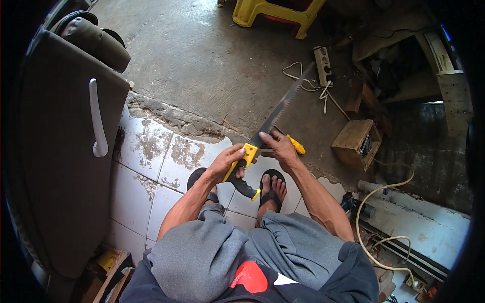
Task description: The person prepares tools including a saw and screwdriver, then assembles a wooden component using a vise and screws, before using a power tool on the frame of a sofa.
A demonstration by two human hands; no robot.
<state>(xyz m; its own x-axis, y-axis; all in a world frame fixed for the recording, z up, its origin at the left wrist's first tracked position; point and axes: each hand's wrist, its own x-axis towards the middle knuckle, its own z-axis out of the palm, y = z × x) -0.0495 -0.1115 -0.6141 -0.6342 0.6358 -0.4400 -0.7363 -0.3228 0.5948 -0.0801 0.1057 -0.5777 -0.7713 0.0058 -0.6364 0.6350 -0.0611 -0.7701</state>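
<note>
A hand saw (281,108) with a toothed grey blade and a yellow and black pistol-style handle is held before my knees, its blade pointing up and to the right. My left hand (226,161) is closed round the yellow part of the handle. At the base of the blade, my right hand (279,149) pinches the metal between thumb and fingers. Just beyond my right wrist shows a yellow handle (296,145) with a thin shaft, like a screwdriver, partly hidden by the hand. It looks to be on the floor.
Ahead stands a yellow plastic stool (275,11). A power strip (322,65) with a white cable lies near the blade tip. To the right are a wooden box (353,144) and a pale hose (359,222); a large dark padded piece (60,151) stands left.
</note>
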